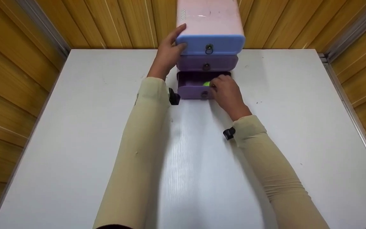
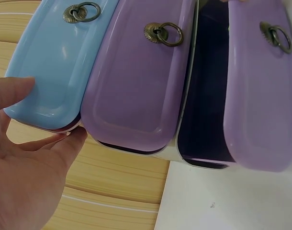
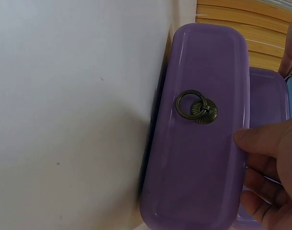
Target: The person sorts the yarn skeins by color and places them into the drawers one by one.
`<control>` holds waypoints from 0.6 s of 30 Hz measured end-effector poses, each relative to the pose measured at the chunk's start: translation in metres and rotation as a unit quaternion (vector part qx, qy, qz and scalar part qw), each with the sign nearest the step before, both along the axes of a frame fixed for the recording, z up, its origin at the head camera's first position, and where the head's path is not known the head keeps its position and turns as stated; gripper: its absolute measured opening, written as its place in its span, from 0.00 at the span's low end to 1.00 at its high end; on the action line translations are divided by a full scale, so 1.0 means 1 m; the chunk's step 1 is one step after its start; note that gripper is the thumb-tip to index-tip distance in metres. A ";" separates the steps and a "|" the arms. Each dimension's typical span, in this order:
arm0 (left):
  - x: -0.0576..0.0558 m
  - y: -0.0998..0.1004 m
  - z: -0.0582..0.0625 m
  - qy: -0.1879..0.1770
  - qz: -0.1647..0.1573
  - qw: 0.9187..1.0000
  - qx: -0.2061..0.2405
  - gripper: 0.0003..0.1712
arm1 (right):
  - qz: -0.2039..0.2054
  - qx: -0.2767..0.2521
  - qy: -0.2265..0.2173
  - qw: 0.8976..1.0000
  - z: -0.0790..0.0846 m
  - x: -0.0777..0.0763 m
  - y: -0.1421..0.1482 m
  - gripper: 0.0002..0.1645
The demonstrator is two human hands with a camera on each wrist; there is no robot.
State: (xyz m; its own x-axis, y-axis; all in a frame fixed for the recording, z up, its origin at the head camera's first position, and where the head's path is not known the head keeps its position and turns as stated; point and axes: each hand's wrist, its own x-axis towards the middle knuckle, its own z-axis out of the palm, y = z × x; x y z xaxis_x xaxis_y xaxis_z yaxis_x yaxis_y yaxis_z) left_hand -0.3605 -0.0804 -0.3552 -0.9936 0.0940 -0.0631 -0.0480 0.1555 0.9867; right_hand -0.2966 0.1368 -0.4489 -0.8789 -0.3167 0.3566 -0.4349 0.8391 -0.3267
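A small drawer cabinet point(image 1: 210, 25) has a pink top, a blue top drawer point(image 2: 60, 62) and two purple drawers below. My left hand point(image 1: 168, 52) grips its upper left corner, thumb on the blue front and fingers round the side. The bottom drawer point(image 3: 198, 158) is pulled partly out. At its front panel's upper edge is my right hand point(image 1: 227, 93), the thumb against the front and curled fingers behind the rim. Beside those fingertips, inside the drawer, a bright yellow-green thing point(image 1: 206, 83) shows in part; the hand hides the rest.
Each drawer front bears a brass ring pull point(image 3: 196, 108). The middle drawer point(image 2: 136, 81) is closed. The cabinet stands at the back edge of a white table point(image 1: 106, 127), against a wood-panelled wall point(image 1: 122, 25). More panels rise at both sides.
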 end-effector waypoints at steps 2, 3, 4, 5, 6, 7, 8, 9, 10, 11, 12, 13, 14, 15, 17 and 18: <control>0.000 -0.001 -0.001 0.003 -0.001 1.000 -0.006 0.32 | 0.001 -0.006 0.005 1.000 -0.002 -0.002 -0.001 0.05; 0.001 -0.001 -0.001 0.004 -0.001 1.000 -0.009 0.32 | 0.001 -0.008 0.007 1.000 -0.002 -0.003 -0.002 0.05; 0.001 -0.001 -0.001 0.006 -0.001 1.000 -0.010 0.32 | 0.001 -0.009 0.011 1.000 -0.002 -0.005 -0.003 0.05; 0.000 -0.001 -0.001 0.008 -0.001 1.000 -0.012 0.32 | 0.000 -0.011 0.013 1.000 -0.002 -0.006 -0.003 0.05; 0.000 -0.001 -0.001 0.007 -0.001 1.000 -0.009 0.32 | 0.000 -0.012 0.015 1.000 -0.003 -0.008 -0.004 0.05; 0.001 -0.001 -0.002 0.008 0.000 1.000 -0.010 0.32 | -0.001 -0.015 0.014 1.000 -0.003 -0.009 -0.004 0.05; 0.000 0.000 -0.002 0.008 0.000 1.000 -0.010 0.32 | -0.002 -0.015 0.014 1.000 -0.004 -0.010 -0.005 0.05; 0.000 0.000 -0.002 0.007 0.001 1.000 -0.010 0.32 | -0.003 -0.016 0.014 1.000 -0.004 -0.012 -0.005 0.05; 0.000 0.000 -0.003 0.005 0.001 1.000 -0.009 0.32 | -0.004 -0.017 0.013 1.000 -0.004 -0.013 -0.005 0.06; 0.000 0.000 -0.003 0.003 0.002 1.000 -0.009 0.32 | -0.006 -0.017 0.010 1.000 -0.005 -0.014 -0.006 0.06; 0.000 0.000 -0.003 0.004 0.003 1.000 -0.010 0.32 | -0.007 -0.017 0.007 1.000 -0.005 -0.015 -0.006 0.06; 0.000 0.000 -0.003 0.003 0.003 1.000 -0.009 0.32 | -0.009 -0.017 0.003 1.000 -0.005 -0.016 -0.007 0.07; 0.000 0.000 -0.003 -0.001 0.003 1.000 -0.007 0.31 | -0.011 -0.015 -0.001 1.000 -0.005 -0.018 -0.008 0.07; 0.000 0.000 -0.003 -0.004 0.004 1.000 -0.005 0.31 | -0.014 -0.014 -0.004 1.000 -0.005 -0.019 -0.008 0.07; 0.000 0.000 -0.002 -0.009 0.004 1.000 -0.003 0.31 | -0.020 -0.013 -0.012 1.000 -0.004 -0.021 -0.009 0.07; 0.000 0.000 -0.002 -0.011 0.004 1.000 -0.002 0.31 | -0.022 -0.012 -0.014 1.000 -0.004 -0.022 -0.009 0.07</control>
